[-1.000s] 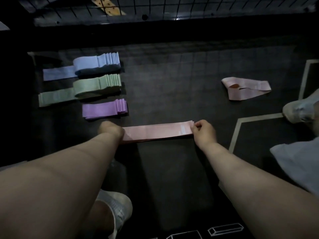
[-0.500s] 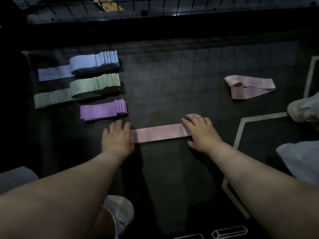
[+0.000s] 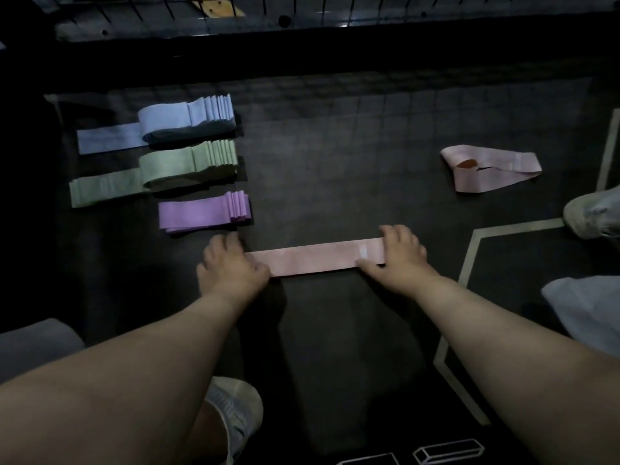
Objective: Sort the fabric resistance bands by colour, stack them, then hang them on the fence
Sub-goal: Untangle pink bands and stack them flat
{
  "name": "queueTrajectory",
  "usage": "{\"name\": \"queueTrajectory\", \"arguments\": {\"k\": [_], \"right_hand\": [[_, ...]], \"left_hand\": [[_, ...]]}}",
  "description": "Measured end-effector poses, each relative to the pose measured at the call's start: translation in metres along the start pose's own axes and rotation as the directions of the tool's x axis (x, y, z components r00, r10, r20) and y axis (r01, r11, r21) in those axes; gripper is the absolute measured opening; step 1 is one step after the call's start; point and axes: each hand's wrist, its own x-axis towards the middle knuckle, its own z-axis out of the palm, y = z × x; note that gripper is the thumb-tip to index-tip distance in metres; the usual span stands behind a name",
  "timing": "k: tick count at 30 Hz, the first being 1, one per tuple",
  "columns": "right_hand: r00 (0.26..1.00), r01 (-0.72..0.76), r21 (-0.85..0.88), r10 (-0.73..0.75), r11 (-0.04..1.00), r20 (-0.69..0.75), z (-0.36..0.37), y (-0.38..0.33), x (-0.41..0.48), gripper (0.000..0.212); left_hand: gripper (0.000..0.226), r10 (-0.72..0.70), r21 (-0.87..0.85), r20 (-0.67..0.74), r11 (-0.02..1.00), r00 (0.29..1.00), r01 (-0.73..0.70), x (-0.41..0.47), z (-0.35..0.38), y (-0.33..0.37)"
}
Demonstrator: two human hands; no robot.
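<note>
Hands flat, fingers straight: left hand (image 3: 231, 263) and right hand (image 3: 399, 260) press the ends of a pink band (image 3: 315, 260) at centre. Soft, light, floppy; probably best pinched at both ends. Sorted stacks (image 3: 188, 162) at ten o'clock, loose pink band (image 3: 486, 169) at two, fence (image 3: 335, 5) at twelve.

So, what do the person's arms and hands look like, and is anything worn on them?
The left forearm and right forearm are bare, with no sleeve in view. The left hand and right hand wear no gloves; no watch, bracelet or ring shows, though the picture is dim.
</note>
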Motion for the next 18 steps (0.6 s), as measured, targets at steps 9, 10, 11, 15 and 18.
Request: {"name": "queueTrajectory", "arguments": {"k": [9,10,11,15,18], "right_hand": [[0.938,-0.335,0.397,0.344,0.854,0.053,0.006,-0.006,0.019,0.047],[0.931,-0.355,0.396,0.360,0.847,0.064,0.006,-0.007,0.020,0.045],[0.924,-0.372,0.402,0.377,0.837,0.070,0.006,-0.006,0.020,0.043],[0.910,-0.395,0.475,0.406,0.786,0.085,0.005,-0.006,0.018,0.032],[0.919,-0.371,0.493,0.387,0.787,0.073,0.001,-0.005,0.014,0.018]], "left_hand": [[0.024,-0.445,-0.714,0.208,0.540,0.871,0.446,0.004,0.017,-0.010],[0.024,-0.451,-0.719,0.196,0.538,0.871,0.440,0.003,0.017,-0.008],[0.024,-0.456,-0.726,0.191,0.530,0.869,0.438,0.004,0.018,-0.008],[0.016,-0.460,-0.773,0.234,0.447,0.857,0.450,0.005,0.020,-0.004],[0.012,-0.471,-0.758,0.222,0.467,0.854,0.455,0.009,0.024,-0.005]]}}
